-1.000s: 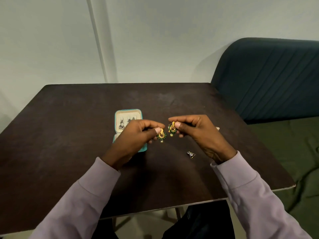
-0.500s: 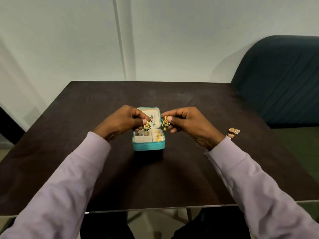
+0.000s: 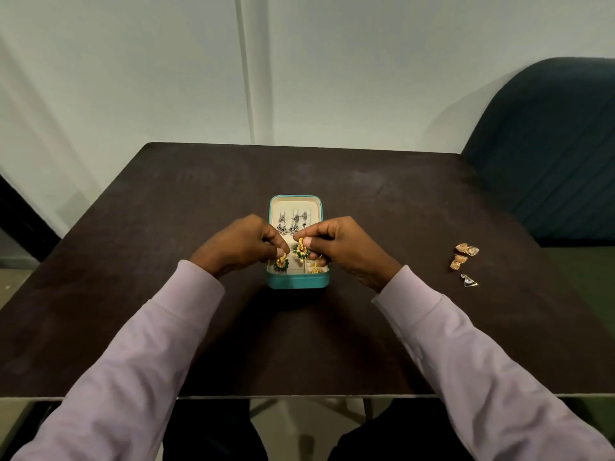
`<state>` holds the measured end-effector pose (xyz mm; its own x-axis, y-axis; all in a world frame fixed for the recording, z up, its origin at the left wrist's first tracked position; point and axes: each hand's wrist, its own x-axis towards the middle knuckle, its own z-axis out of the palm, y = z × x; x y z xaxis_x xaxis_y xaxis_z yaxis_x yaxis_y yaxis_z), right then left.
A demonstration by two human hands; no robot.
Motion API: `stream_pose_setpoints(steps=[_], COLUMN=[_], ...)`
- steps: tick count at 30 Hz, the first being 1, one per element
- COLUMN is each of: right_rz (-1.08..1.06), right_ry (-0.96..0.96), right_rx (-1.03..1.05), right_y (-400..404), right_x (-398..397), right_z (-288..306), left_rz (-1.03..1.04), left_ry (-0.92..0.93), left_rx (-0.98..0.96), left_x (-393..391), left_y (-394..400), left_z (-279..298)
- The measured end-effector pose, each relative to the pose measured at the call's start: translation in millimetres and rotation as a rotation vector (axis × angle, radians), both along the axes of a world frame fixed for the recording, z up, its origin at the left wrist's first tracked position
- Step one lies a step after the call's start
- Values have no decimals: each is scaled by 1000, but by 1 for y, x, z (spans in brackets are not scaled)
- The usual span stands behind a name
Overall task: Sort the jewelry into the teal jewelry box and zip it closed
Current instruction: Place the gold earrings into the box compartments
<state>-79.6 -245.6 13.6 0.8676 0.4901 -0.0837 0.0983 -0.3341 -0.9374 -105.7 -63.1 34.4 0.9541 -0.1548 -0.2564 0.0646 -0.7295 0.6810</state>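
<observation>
Small teal zip-up jewelry box (image 3: 297, 281) sits open near the middle of the dark brown wooden table (image 3: 166, 211), lid flat toward the far side, tray toward the person. All places below are given from this box.

Left hand (image 3: 241, 242) is over the box's left edge, fingers curled, grip pinching a gold earring with green stones (image 3: 281, 262) between thumb and forefinger; that earring hangs over the near-left compartment of the tray. Whether it touches the cream lining, cannot tell.

Right hand (image 3: 339, 242) is over the box's right side, fingers curled, grip pinching the matching second gold-and-green earring (image 3: 301, 249) at its top; it hangs above the middle of the tray, just beside the first one. The two hands are close together, nearly touching above the box.

In the lid, dangling silver earrings (image 3: 293, 222) are pinned in a row on the cream panel. In the near-right compartment lies small gold jewelry (image 3: 315, 268), partly hidden by the right hand.

Well right of the box, loose on the table: a cluster of gold fan-shaped earrings (image 3: 464, 255), and just nearer the person a silver triangular earring with dark face (image 3: 470, 281).

Both arms wear pale lilac long sleeves (image 3: 139, 344). Far right of the box, beyond the table edge, a dark teal padded chair back (image 3: 549, 144).
</observation>
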Motion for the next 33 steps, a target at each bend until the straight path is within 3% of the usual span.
stream_pose_setpoints(steps=[13, 33], right_rz=[14, 25], right_ry=[-70, -185], right_rx=[-112, -185], right_y=[-1, 10], right_x=[-4, -6], right_z=[-15, -29], left_rz=[-72, 111], left_ry=[-47, -413], left_rx=[224, 233], left_x=[-11, -39], left_y=[-5, -19], left_z=[-16, -54])
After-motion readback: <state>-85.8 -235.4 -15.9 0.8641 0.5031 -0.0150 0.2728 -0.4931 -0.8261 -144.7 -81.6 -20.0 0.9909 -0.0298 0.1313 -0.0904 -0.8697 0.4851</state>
